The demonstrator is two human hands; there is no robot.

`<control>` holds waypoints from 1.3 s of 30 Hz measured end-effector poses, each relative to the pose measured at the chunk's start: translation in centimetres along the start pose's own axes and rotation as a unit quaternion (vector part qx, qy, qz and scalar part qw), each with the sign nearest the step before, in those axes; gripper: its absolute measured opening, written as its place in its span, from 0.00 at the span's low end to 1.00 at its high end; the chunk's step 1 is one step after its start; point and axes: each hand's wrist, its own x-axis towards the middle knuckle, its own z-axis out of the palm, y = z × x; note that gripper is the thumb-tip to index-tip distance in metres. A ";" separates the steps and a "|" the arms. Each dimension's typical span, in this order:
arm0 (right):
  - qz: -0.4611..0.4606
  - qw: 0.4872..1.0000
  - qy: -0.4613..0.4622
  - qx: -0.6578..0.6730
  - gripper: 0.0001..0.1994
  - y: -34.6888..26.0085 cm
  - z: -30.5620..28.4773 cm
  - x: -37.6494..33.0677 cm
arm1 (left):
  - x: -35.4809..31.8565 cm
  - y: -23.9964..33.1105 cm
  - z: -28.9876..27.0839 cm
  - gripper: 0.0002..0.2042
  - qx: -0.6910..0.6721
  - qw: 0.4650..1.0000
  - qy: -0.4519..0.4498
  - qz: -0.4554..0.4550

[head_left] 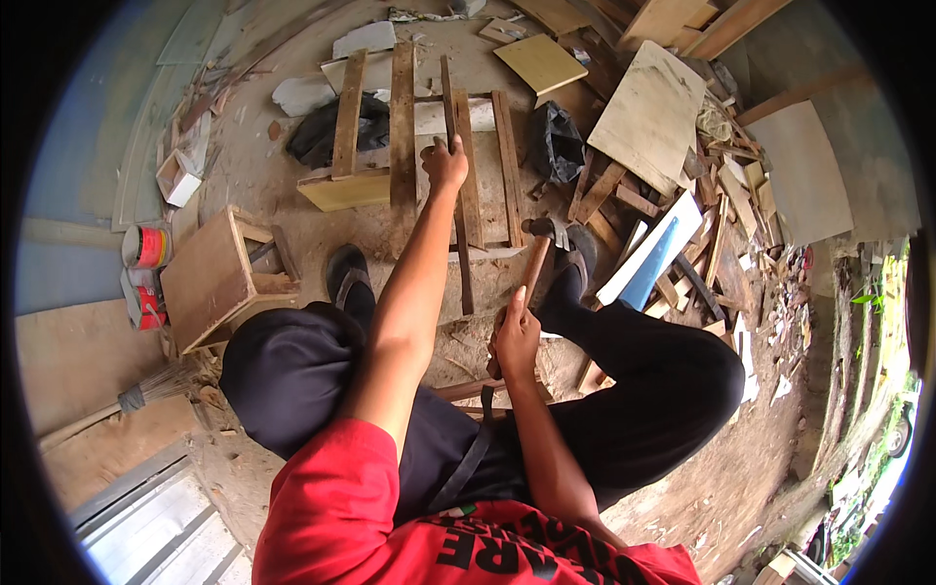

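Observation:
My left hand [447, 161] reaches forward, closed around a thin dark wooden strip [463, 263] that runs away from me. Close to my lap, my right hand [517, 336] grips a hammer [535, 265] by its wooden handle; the metal head points up and away, near my right foot. Beside the strip lie several wooden slats, among them a wide one [402, 117] to its left and another [507, 166] to its right. Under the left slats is a yellowish board [351, 190]. The fingertips of my left hand are partly hidden.
Scrap wood [721, 224] is heaped at the right, with a pale panel [648, 115] on it. A wooden box frame [219, 278] and red cans [146, 248] stand at the left. Black plastic bags [558, 141] lie beyond and beside the slats. My knees flank the work area.

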 end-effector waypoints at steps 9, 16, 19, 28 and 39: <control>-0.028 0.998 -0.004 -0.049 0.29 0.5 0.2 0.2 | -9.3 -2.4 -2.5 0.33 -0.081 0.980 0.030 0.180; -0.051 0.997 0.014 -0.059 0.32 2.1 -1.3 3.5 | -21.7 -4.9 -8.9 0.44 -0.048 0.983 -0.051 0.172; -0.052 0.994 0.046 -0.079 0.33 1.6 -2.1 3.8 | -25.3 -4.1 -11.8 0.54 -0.057 0.962 -0.265 -0.028; -0.048 0.992 0.057 -0.106 0.33 2.8 -5.0 4.0 | -24.8 -3.6 -14.1 0.37 -0.012 0.966 -0.127 0.225; -0.016 0.992 0.084 -0.092 0.36 3.8 -6.9 5.5 | -19.4 -3.0 -8.6 0.38 0.283 0.815 -0.311 0.398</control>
